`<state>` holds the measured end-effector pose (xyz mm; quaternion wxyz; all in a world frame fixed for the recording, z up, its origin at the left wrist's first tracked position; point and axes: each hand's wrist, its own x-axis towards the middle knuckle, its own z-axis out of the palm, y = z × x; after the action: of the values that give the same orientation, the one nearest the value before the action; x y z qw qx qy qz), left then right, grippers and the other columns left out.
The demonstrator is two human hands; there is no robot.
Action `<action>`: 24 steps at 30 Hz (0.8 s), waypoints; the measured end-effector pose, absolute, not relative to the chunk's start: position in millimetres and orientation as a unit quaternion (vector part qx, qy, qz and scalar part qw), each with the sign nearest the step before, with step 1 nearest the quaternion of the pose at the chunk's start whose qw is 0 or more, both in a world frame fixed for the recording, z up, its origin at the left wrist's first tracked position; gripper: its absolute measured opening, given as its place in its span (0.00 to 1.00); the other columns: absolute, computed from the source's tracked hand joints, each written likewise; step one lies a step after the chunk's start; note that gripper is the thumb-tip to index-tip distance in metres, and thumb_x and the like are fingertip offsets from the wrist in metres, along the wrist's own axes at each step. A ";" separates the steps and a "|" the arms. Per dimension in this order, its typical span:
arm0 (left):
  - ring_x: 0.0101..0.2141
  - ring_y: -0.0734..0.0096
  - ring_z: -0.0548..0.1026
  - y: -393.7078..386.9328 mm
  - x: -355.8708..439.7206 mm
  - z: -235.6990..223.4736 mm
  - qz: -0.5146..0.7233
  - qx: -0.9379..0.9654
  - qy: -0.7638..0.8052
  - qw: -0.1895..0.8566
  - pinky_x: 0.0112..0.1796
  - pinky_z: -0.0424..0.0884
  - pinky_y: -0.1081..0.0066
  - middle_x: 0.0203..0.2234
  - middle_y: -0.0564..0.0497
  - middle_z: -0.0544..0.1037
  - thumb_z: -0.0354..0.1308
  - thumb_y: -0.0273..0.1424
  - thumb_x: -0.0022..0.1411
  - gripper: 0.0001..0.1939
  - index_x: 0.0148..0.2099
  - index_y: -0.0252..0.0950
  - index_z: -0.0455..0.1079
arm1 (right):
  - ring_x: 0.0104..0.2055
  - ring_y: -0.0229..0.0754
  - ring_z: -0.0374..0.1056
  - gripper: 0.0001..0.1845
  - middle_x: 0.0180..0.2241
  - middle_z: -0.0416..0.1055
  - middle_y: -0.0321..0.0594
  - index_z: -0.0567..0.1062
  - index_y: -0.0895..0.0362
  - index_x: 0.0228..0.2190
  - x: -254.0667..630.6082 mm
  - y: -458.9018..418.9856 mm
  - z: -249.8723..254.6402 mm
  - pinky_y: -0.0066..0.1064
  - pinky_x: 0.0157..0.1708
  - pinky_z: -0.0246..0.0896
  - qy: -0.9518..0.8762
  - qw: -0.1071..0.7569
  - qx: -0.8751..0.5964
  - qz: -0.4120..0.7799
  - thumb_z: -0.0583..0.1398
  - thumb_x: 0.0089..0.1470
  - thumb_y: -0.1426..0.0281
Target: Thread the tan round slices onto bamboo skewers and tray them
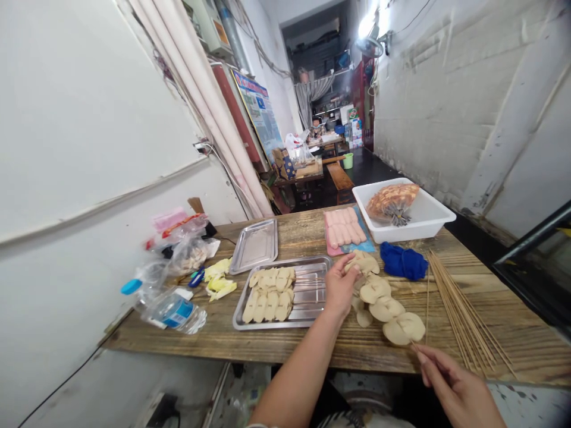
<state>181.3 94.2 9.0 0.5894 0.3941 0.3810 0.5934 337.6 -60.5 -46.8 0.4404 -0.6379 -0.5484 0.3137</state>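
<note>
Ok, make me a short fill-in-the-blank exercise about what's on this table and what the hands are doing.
1. The left hand touches a pale slice next to a ____ cloth.
2. The right hand pinches a thin wooden ____.
3. The finished skewers lie on a metal ____.
4. The white tub stands at the table's far ____ corner.

Missing words: blue; skewer; tray; right

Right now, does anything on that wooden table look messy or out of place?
A plastic water bottle lies on its side near the table's left edge, beside crumpled plastic bags. Pale round slices sit straight on the bare wood by the left hand, not in a tray.
</note>
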 end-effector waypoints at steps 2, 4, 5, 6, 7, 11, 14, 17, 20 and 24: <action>0.31 0.73 0.74 94.8 181.6 9.5 0.595 0.364 0.377 0.610 0.36 0.70 0.70 0.31 0.50 0.77 0.63 0.31 0.45 0.22 0.45 0.34 0.68 | 0.23 0.39 0.68 0.19 0.19 0.69 0.35 0.76 0.58 0.35 336.7 -60.4 -48.0 0.23 0.27 0.65 -0.548 0.448 -0.634 0.310 0.56 0.50 0.57; 0.30 0.73 0.74 95.6 181.4 10.0 0.599 0.330 0.377 0.625 0.36 0.71 0.70 0.31 0.49 0.76 0.64 0.31 0.44 0.23 0.45 0.33 0.67 | 0.24 0.38 0.68 0.19 0.21 0.71 0.36 0.76 0.57 0.36 336.5 -60.4 -50.7 0.22 0.28 0.65 -0.550 0.452 -0.632 0.306 0.56 0.50 0.57; 0.30 0.73 0.74 95.9 181.2 10.4 0.601 0.319 0.382 0.626 0.35 0.71 0.70 0.31 0.49 0.76 0.64 0.31 0.44 0.23 0.44 0.33 0.67 | 0.24 0.38 0.69 0.19 0.21 0.72 0.36 0.76 0.57 0.36 336.7 -60.4 -52.3 0.22 0.28 0.65 -0.552 0.451 -0.632 0.303 0.56 0.50 0.57; 0.29 0.72 0.75 96.2 181.1 10.7 0.603 0.313 0.390 0.621 0.34 0.71 0.70 0.30 0.49 0.76 0.64 0.31 0.44 0.22 0.44 0.33 0.67 | 0.25 0.38 0.69 0.19 0.21 0.72 0.36 0.76 0.57 0.36 337.2 -60.5 -53.8 0.22 0.29 0.65 -0.554 0.451 -0.633 0.299 0.56 0.50 0.57; 0.28 0.72 0.75 96.2 181.0 11.1 0.603 0.314 0.400 0.615 0.34 0.72 0.69 0.30 0.48 0.76 0.64 0.31 0.44 0.22 0.43 0.32 0.67 | 0.25 0.38 0.69 0.19 0.22 0.72 0.36 0.76 0.57 0.36 337.8 -60.6 -55.2 0.22 0.29 0.65 -0.556 0.449 -0.634 0.294 0.56 0.50 0.57; 0.27 0.72 0.74 95.5 180.4 12.7 0.591 0.325 0.416 0.610 0.32 0.72 0.70 0.28 0.48 0.76 0.65 0.27 0.42 0.20 0.40 0.31 0.68 | 0.25 0.38 0.69 0.19 0.23 0.73 0.38 0.76 0.58 0.37 340.7 -61.2 -58.0 0.22 0.30 0.65 -0.564 0.452 -0.631 0.281 0.56 0.50 0.58; 0.26 0.73 0.74 95.3 179.0 13.1 0.585 0.311 0.417 0.623 0.30 0.72 0.71 0.27 0.48 0.76 0.64 0.25 0.43 0.18 0.40 0.31 0.68 | 0.25 0.38 0.69 0.20 0.21 0.72 0.37 0.77 0.58 0.37 342.2 -61.8 -58.4 0.21 0.30 0.66 -0.568 0.456 -0.625 0.281 0.56 0.50 0.57; 0.25 0.71 0.75 95.8 177.1 13.3 0.577 0.287 0.421 0.638 0.30 0.73 0.70 0.28 0.47 0.76 0.63 0.26 0.45 0.17 0.39 0.30 0.67 | 0.24 0.36 0.69 0.21 0.19 0.70 0.36 0.77 0.59 0.38 342.5 -62.0 -59.0 0.20 0.29 0.66 -0.577 0.456 -0.616 0.283 0.56 0.50 0.58; 0.24 0.71 0.75 96.5 175.5 14.1 0.572 0.259 0.428 0.650 0.31 0.74 0.68 0.27 0.47 0.76 0.63 0.26 0.47 0.13 0.37 0.29 0.67 | 0.23 0.35 0.69 0.22 0.20 0.70 0.36 0.77 0.61 0.40 342.0 -61.8 -60.0 0.19 0.29 0.66 -0.583 0.459 -0.607 0.286 0.56 0.50 0.59; 0.23 0.70 0.75 96.5 173.7 15.7 0.564 0.229 0.428 0.668 0.30 0.74 0.67 0.25 0.48 0.76 0.62 0.25 0.48 0.10 0.33 0.29 0.66 | 0.23 0.35 0.70 0.22 0.20 0.71 0.37 0.77 0.62 0.39 341.9 -61.6 -62.3 0.18 0.30 0.66 -0.585 0.459 -0.608 0.280 0.56 0.50 0.59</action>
<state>173.7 96.5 15.7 0.6675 0.2292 0.4282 0.5644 341.9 -61.6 -62.3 0.4586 -0.6080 -0.5846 0.2799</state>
